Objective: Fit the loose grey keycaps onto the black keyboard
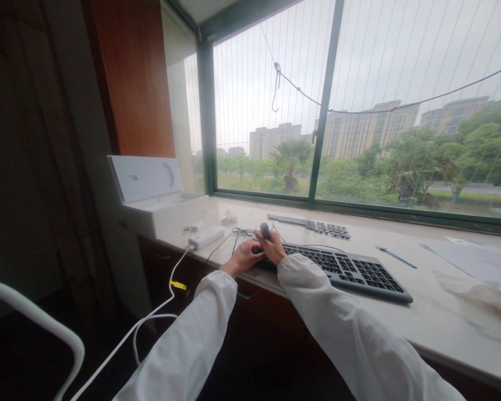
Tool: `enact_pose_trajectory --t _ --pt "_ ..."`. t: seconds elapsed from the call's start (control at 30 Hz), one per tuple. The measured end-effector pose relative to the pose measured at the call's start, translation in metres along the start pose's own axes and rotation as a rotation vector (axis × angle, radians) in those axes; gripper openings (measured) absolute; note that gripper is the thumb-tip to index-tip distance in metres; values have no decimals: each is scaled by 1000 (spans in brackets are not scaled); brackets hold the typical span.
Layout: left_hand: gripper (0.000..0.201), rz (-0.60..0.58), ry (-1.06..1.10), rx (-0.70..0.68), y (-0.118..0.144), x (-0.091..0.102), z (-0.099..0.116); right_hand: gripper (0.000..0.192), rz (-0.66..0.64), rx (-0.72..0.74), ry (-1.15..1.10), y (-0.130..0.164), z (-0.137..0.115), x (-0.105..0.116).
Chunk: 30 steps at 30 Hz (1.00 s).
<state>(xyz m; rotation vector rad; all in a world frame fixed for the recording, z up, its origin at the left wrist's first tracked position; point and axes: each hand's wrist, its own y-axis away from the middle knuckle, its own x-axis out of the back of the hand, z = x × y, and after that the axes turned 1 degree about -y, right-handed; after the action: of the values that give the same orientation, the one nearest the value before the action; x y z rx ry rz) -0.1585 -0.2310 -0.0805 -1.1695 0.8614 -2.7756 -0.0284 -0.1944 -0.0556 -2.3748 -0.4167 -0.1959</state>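
Observation:
A black keyboard (350, 273) lies at a slant along the counter's front edge. At its left end, my right hand (275, 252) is closed around a short tool with a thick black handle (265, 230), held upright. The tool's lower end is hidden by my fingers. Close beside it, my left hand (245, 257) has its fingers curled against the keyboard's left end, and their tips are partly covered. Behind the keyboard, several loose dark keycaps (328, 228) are laid out in rows.
A white power strip (206, 237) and an open white box (179, 209) stand on the left. A thin black cable (242, 231) lies behind my hands. To the right are a blue pen (396, 257), papers (476, 262) and crumpled plastic (480, 289). A window frame (325, 111) borders the counter.

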Motion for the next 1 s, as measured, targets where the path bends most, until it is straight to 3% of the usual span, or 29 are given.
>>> enact_pose_trajectory --t 0.77,1.0 --pt "23 40 -33 45 1 1 5 51 -11 51 89 1 6 -1" --pt "27 4 -41 88 1 3 3 50 -55 85 22 9 -5 -8"
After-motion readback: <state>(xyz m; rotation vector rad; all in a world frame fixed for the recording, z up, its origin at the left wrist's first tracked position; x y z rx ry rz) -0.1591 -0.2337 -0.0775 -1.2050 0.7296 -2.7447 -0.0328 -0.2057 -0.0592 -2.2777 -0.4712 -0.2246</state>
